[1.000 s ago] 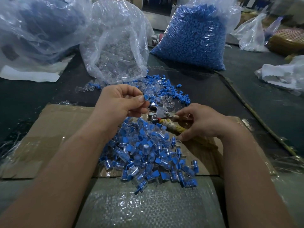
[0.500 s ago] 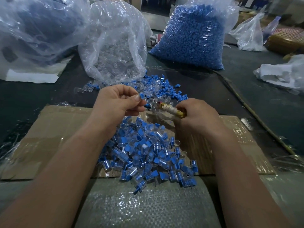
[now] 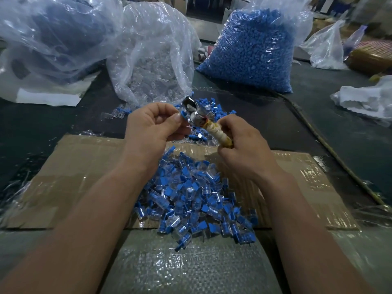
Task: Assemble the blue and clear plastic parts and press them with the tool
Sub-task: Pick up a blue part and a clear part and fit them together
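Observation:
My left hand (image 3: 152, 126) pinches a small blue and clear plastic part (image 3: 183, 114) between thumb and forefinger. My right hand (image 3: 244, 149) grips the tape-wrapped handle of a metal pressing tool (image 3: 197, 115), raised above the table. The tool's jaws sit right at the part, touching or nearly so. A heap of assembled blue and clear pieces (image 3: 191, 196) lies on the cardboard sheet (image 3: 74, 179) below both hands. Loose unassembled parts (image 3: 210, 105) are scattered behind the hands.
A clear bag of transparent parts (image 3: 152, 66) stands at the back centre, and a bag full of blue parts (image 3: 252, 49) at the back right. A large crumpled plastic bag (image 3: 53, 39) fills the back left. White plastic wrapping (image 3: 364, 100) lies at right.
My right hand has lifted the tool off the cardboard and swung its jaws up to the part in my left hand. My left hand rose slightly with the part.

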A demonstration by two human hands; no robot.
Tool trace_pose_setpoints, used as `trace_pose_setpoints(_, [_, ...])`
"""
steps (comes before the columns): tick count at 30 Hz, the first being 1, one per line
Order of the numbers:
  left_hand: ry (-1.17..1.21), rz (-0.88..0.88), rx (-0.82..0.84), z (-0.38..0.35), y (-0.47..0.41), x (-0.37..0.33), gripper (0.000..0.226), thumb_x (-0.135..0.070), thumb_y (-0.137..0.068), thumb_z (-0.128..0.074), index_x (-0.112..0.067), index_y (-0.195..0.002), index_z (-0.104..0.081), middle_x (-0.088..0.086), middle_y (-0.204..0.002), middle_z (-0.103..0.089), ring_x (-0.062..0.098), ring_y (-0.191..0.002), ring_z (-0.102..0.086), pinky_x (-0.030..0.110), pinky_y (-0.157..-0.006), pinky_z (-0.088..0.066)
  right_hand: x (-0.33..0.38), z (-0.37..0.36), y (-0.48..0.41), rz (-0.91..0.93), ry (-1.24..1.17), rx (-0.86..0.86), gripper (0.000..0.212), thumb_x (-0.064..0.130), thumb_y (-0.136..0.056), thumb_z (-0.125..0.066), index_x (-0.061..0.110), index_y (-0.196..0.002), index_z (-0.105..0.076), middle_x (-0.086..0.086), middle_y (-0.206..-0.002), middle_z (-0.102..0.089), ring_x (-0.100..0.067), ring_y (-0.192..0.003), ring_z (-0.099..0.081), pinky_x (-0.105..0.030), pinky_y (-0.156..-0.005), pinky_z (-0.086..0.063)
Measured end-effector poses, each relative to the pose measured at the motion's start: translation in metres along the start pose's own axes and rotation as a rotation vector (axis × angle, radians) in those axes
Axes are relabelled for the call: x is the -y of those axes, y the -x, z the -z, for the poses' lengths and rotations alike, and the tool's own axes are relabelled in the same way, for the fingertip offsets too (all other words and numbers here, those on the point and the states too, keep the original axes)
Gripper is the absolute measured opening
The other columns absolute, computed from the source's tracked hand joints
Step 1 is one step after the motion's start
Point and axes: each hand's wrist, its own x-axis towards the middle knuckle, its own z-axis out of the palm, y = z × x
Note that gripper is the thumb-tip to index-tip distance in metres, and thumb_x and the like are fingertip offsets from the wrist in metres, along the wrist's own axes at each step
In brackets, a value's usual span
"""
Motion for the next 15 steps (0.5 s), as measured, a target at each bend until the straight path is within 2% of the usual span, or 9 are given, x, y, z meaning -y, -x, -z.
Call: trace_pose_setpoints(15, [-0.017, -0.058, -0.038, -0.0008, -0.0001, 0.0004, 0.014, 0.003, -0.084, -0.057, -0.01, -0.079, -0.057, -0.007, -0.057, -0.067, 0.005, -0.053, -0.063, 0.02, -0.058, -0.055, -0.0033, -0.0017, -0.0012, 0.029, -0.036, 0.061, 0.029, 0.007, -0.073, -0.057, 0.026, -0.092, -0.047, 0.014, -0.079, -0.044, -0.006, -0.072, -0.042, -0.028, -0.061, -0.031])
